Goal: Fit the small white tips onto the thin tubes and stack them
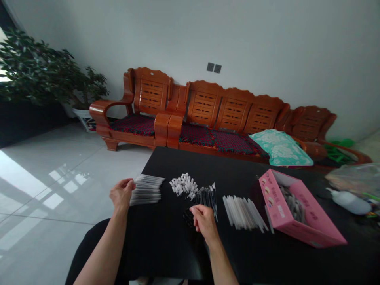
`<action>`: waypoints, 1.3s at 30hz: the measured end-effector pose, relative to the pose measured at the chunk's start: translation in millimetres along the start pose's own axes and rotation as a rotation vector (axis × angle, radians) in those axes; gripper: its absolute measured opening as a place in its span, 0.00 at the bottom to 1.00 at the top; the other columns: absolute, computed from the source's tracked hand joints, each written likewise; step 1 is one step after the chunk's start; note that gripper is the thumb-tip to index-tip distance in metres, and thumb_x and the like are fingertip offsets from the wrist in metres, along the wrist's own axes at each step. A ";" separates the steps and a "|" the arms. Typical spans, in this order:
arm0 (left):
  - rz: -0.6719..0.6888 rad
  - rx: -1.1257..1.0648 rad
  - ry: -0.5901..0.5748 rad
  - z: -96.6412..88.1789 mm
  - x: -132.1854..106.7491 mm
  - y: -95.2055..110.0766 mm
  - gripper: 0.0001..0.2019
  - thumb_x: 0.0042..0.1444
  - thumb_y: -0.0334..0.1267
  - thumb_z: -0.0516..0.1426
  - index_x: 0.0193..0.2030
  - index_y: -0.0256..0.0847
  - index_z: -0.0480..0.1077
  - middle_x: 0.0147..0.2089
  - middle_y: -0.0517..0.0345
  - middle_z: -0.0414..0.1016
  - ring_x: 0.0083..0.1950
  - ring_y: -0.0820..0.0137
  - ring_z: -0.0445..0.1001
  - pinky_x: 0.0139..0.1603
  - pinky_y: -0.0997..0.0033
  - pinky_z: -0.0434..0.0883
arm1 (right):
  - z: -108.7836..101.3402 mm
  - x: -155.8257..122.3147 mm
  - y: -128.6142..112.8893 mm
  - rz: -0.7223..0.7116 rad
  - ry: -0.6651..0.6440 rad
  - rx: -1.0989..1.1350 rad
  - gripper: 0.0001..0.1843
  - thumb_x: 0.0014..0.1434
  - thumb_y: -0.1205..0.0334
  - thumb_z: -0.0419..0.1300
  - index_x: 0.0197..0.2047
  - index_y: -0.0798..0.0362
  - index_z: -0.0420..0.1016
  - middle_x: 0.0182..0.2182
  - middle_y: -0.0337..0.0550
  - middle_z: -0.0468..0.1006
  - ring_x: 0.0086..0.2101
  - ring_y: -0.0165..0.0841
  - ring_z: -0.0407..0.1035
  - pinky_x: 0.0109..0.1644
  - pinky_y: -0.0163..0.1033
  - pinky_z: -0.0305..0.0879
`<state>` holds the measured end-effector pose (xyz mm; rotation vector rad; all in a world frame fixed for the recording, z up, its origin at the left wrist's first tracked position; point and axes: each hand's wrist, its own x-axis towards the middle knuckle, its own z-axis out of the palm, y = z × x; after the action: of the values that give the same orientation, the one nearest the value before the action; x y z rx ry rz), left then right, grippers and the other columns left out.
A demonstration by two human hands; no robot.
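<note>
Over the left edge of the black table (pixel 166 253), my left hand (pixel 121 194) has its fingers drawn together beside a row of assembled-looking pens (pixel 147 190). Whether anything is between those fingertips cannot be made out. My right hand (pixel 204 222) is pinched closed just above a small heap of black pen parts (pixel 187 217); anything it holds is too small to see. Right behind it lies a bundle of dark pen refills (pixel 208 198). A pile of white caps (pixel 183 184) sits between the pens and the refills. Clear pen barrels (pixel 245 212) lie in a row to the right.
A pink box (pixel 319 206) holding grey pieces stands at the table's right. Beyond it are a white bottle (pixel 350 202) and a plastic bag (pixel 347 178). A wooden sofa (pixel 204 103) with a teal cushion (pixel 282 148) stands behind the table. Potted plants (pixel 86 87) are at left.
</note>
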<state>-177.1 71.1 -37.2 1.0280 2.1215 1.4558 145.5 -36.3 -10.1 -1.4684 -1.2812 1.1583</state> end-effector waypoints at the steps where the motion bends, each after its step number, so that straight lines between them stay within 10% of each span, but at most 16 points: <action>1: -0.010 0.020 -0.007 -0.3 0.4 -2.0 0.19 0.48 0.49 0.55 0.40 0.38 0.77 0.27 0.54 0.79 0.33 0.63 0.79 0.41 0.65 0.73 | -0.5 -0.2 0.0 -0.003 0.002 -0.002 0.19 0.58 0.49 0.55 0.33 0.58 0.76 0.12 0.32 0.65 0.11 0.22 0.56 0.13 0.26 0.48; 15: -0.011 0.440 -0.044 -2.2 2.2 -11.0 0.19 0.50 0.51 0.54 0.41 0.44 0.79 0.25 0.53 0.74 0.33 0.56 0.73 0.40 0.59 0.68 | -25.7 2.3 10.6 0.052 0.149 -0.073 0.18 0.56 0.51 0.54 0.33 0.58 0.76 0.12 0.33 0.66 0.10 0.25 0.57 0.13 0.29 0.49; 20: 0.015 0.417 -0.017 -4.0 0.7 -7.6 0.18 0.50 0.49 0.55 0.40 0.42 0.79 0.23 0.54 0.72 0.31 0.58 0.71 0.39 0.59 0.67 | -70.3 6.4 20.9 -0.010 0.451 -0.516 0.15 0.58 0.57 0.52 0.35 0.55 0.78 0.21 0.44 0.76 0.23 0.34 0.71 0.25 0.35 0.62; 25: 0.118 0.345 0.126 -4.1 -14.2 8.7 0.17 0.52 0.46 0.54 0.43 0.43 0.78 0.30 0.54 0.74 0.36 0.60 0.71 0.42 0.62 0.67 | -109.8 3.2 19.1 0.234 0.662 -1.044 0.17 0.60 0.62 0.52 0.48 0.56 0.75 0.33 0.56 0.80 0.35 0.45 0.74 0.35 0.42 0.64; 39: 0.355 0.228 0.049 11.0 -54.1 45.6 0.14 0.55 0.42 0.53 0.43 0.43 0.77 0.34 0.56 0.74 0.36 0.64 0.72 0.40 0.66 0.65 | -111.5 9.5 15.3 0.368 0.580 -1.181 0.09 0.60 0.62 0.55 0.38 0.56 0.76 0.34 0.57 0.80 0.37 0.45 0.76 0.35 0.42 0.66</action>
<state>-117.5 47.3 -5.4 1.5339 2.2645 1.4213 258.1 -31.3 -2.3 -2.7046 -1.3157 -0.0162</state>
